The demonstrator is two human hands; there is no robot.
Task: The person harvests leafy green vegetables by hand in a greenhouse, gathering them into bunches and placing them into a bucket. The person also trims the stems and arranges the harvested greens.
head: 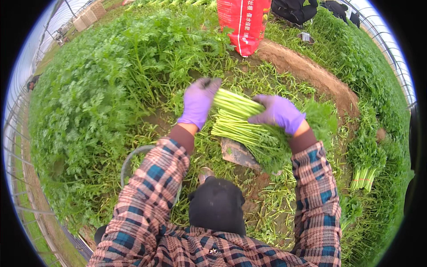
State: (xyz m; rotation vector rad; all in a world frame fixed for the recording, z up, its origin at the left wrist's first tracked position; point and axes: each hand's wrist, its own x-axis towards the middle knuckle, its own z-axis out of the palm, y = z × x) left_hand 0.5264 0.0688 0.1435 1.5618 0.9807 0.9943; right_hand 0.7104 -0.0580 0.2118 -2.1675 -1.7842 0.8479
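Note:
Both my hands wear purple gloves with dirt-darkened fingers. My right hand [278,111] is closed around a bunch of leafy green stalks [237,100], whose leaves trail to the right. At the cut ends of that bunch is my left hand [200,101], slightly blurred; whether it grips the stalks or only touches their ends I cannot tell. Just below the held bunch, a second pile of cut stalks [238,128] lies with its leaves to the right. It rests on a muddy flat board [238,153] on the ground.
Dense leafy plants [110,73] stand to the left. A red printed sack [243,26] is upright ahead, beside a bare soil ridge [307,68]. A tied bunch [363,175] lies at right. Near my left forearm is a grey curved rim [128,163]. A small round container [306,39] sits farther back.

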